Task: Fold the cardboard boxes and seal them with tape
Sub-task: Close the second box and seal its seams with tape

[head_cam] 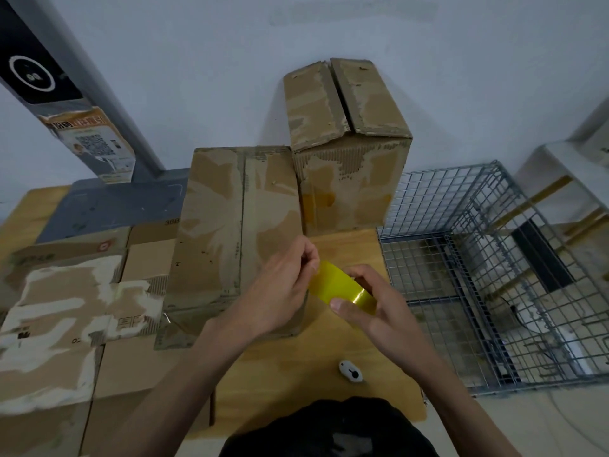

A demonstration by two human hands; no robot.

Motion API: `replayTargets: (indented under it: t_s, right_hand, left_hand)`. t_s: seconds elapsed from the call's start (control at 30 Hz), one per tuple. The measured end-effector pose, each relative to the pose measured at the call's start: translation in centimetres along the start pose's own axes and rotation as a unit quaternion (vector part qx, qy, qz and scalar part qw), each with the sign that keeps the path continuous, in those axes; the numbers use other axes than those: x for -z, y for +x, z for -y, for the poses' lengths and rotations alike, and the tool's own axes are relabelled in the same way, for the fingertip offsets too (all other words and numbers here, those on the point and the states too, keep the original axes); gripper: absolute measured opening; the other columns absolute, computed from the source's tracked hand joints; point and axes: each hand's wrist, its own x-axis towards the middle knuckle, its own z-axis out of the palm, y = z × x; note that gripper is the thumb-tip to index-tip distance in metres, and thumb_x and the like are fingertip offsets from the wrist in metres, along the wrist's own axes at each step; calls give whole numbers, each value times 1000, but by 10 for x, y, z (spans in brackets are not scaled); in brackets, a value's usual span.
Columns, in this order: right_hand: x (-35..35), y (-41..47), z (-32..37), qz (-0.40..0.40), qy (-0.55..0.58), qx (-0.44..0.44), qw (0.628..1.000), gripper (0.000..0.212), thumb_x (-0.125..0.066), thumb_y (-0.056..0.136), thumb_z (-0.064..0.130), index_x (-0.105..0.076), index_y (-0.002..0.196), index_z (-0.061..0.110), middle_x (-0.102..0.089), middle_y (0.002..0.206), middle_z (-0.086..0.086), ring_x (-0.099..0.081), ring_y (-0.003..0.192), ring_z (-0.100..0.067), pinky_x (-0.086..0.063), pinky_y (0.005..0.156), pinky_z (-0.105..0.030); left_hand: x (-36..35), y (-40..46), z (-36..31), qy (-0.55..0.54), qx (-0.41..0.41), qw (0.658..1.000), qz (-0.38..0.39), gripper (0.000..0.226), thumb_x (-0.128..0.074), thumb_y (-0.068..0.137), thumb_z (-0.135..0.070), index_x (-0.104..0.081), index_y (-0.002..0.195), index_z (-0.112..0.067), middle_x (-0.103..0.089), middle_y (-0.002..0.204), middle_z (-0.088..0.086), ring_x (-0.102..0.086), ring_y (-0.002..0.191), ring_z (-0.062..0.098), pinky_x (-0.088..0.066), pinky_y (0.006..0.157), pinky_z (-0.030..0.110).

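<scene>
Here the translucent yellow roll of packing tape sits in the air just above the wooden tabletop, held between both hands to the right of the long, folded brown cardboard box. The right hand grips the roll, its thumb pressed on the near rim and its fingers curled over the far side. The left hand pinches at the roll's upper left edge, apparently at the free end of the tape, though the end itself is too small to make out.

The relation that matters is this: the box lies immediately left of the roll, the left hand overlapping the box's near right corner, and its long axis runs away from the person, with the centre seam running the same way. The left hand is therefore the nearer one to the seam. In all likelihood the tape must be drawn leftward and then laid along that seam.

Behind stands a taller, worn cardboard box, its top flaps closed but unsealed. Flattened cartons lie to the left, a grey wire cage to the right, and a small white cutter rests on the table near the person.
</scene>
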Motion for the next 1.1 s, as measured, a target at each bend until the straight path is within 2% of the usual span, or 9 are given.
replayTargets:
  t_s: [0.07,0.13,0.27,0.4,0.53,0.67,0.9,1.0,1.1]
  right_hand:
    - [3,1,-3,-1,1,-17,1000,33,-70,81,42,-61,109,27,-63,90,12,-60,81,-7,-48,66,-25]
    - [5,1,-7,-12,1,-28,1000,36,-70,79,40,-61,111,27,-65,91,10,-62,84,-9,-52,69,-32]
    - [6,1,-12,-25,-21,-16,999,34,-69,92,37,-56,122,25,-67,99,11,-64,92,-7,-55,72,-32]
    - [7,7,-20,-50,-72,4,996,31,-69,93,22,-52,118,28,-58,81,6,-55,74,-8,-42,61,-23]
    - [11,7,-29,-47,-16,39,998,13,-65,91,17,-55,97,22,-56,90,9,-52,81,-10,-41,67,-21]
    - [20,1,-30,-36,39,63,997,9,-62,94,16,-55,99,14,-55,90,11,-52,82,-10,-43,68,-26]
    - [27,2,-54,-36,50,39,997,13,-58,98,6,-49,108,8,-54,91,12,-52,84,-11,-45,72,-23]
    - [23,19,-94,-21,-4,-25,999,47,-67,92,0,-38,125,16,-63,90,2,-57,83,-15,-49,73,-32]
    - [9,37,-143,-20,-121,-48,991,45,-71,85,-3,-46,115,19,-61,98,-1,-62,95,-20,-50,79,-39]
  left_hand:
    - [0,1,1,-44,19,998,37,6,-50,104,-21,-50,98,-20,-54,90,-7,-51,80,7,-40,68,23]
    - [0,5,0,-92,42,993,60,8,-61,99,-22,-54,96,-20,-60,92,-1,-58,85,16,-49,73,32]
    - [3,16,-5,-94,61,993,45,15,-71,89,-12,-59,84,-18,-65,80,0,-62,78,20,-51,73,43]
    - [3,22,-21,-5,24,996,91,15,-67,93,-11,-58,85,-19,-59,74,-10,-53,68,2,-37,59,17]
    - [2,33,-25,15,30,996,80,18,-70,92,-15,-57,84,-25,-55,73,-16,-52,67,-6,-36,58,12]
    - [-7,44,-23,16,44,996,80,24,-76,87,-16,-55,84,-27,-56,80,-16,-53,68,-12,-38,60,6]
    - [-31,49,-18,98,70,991,57,48,-79,84,-31,-50,121,-25,-47,119,-10,-49,93,5,-40,79,21]
    - [-25,37,-7,117,54,992,-10,34,-71,90,-33,-56,120,-25,-47,117,-13,-48,98,4,-39,85,21]
    - [-11,21,11,120,42,990,-67,16,-64,96,-26,-68,111,-22,-55,108,-12,-53,98,3,-42,90,18]
